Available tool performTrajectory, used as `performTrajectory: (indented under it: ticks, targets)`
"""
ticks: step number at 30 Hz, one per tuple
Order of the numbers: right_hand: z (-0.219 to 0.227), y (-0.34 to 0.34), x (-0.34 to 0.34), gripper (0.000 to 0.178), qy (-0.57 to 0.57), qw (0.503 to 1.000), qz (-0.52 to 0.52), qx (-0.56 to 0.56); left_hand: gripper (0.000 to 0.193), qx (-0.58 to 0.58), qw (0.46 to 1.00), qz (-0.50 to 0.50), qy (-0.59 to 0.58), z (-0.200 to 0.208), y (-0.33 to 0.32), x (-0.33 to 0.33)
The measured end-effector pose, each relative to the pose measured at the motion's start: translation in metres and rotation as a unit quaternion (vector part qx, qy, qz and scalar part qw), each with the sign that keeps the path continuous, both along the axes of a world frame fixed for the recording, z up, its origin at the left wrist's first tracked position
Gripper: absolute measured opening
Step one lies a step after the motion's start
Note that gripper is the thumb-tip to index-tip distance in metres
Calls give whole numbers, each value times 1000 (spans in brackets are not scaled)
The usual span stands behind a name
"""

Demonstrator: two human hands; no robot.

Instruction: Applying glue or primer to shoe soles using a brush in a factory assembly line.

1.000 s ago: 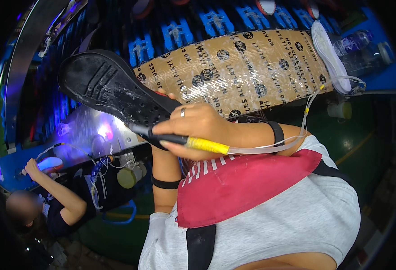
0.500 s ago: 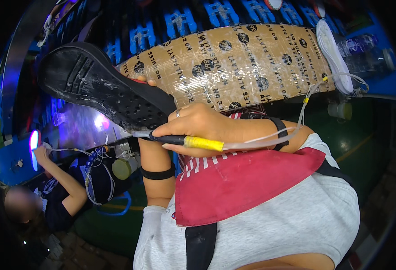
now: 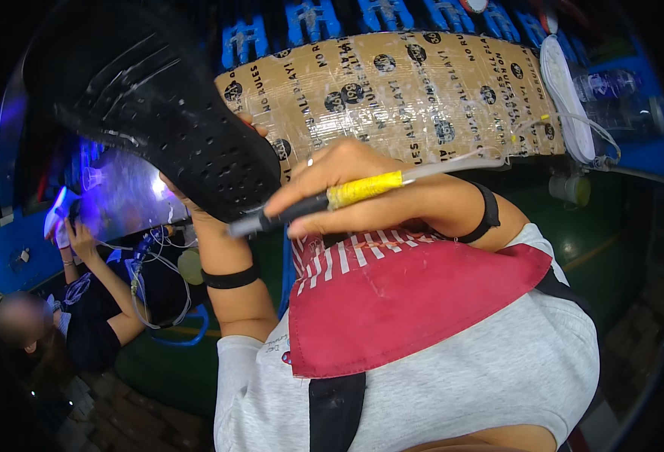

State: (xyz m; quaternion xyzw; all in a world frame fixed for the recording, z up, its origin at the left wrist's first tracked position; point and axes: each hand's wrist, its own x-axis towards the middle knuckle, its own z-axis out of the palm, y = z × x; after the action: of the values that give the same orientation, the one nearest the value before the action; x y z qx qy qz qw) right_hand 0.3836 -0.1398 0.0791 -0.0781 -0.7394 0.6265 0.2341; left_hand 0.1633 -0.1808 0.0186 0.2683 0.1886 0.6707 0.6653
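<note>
A black shoe sole (image 3: 162,113) with a dotted, perforated surface and a few grooves is held up at the upper left, tilted, its broad end toward the top. My left hand (image 3: 189,202) grips it from behind; some fingers show at its edges and the rest are hidden. In my right hand (image 3: 347,181) is a glue brush pen (image 3: 364,190) with yellow tape round its handle and a clear tube trailing to the right. The brush's grey tip is just below the sole's near end, blurred; I cannot tell whether it touches.
A tape-covered cardboard sheet (image 3: 392,98) lies ahead, beside a row of blue slats (image 3: 313,19). At the right are a white sole (image 3: 568,98), a clear bottle (image 3: 607,84) and a round container (image 3: 571,190). A co-worker's hand (image 3: 83,239) holds a white shoe part (image 3: 59,215) at left.
The sole has come up closer, tilting more steeply. My right hand has turned the brush so its tip sits lower and its tube end higher. The co-worker's hands have shifted.
</note>
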Motion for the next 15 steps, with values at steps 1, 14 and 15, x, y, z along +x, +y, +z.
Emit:
performTrajectory:
  ticks: [1, 14, 15]
  targets:
    - [-2, 2, 0, 25, -2, 1000, 2, 0, 95, 0, 1000, 2, -2, -1, 2, -2]
    - [-19, 2, 3, 23, -1, 962, -2, 272, 60, -121, 955, -218, 162, 28, 21, -14]
    - [-21, 1, 2, 27, -24, 956, 11, 294, 56, -143, 938, -243, 202, 28, 24, -14]
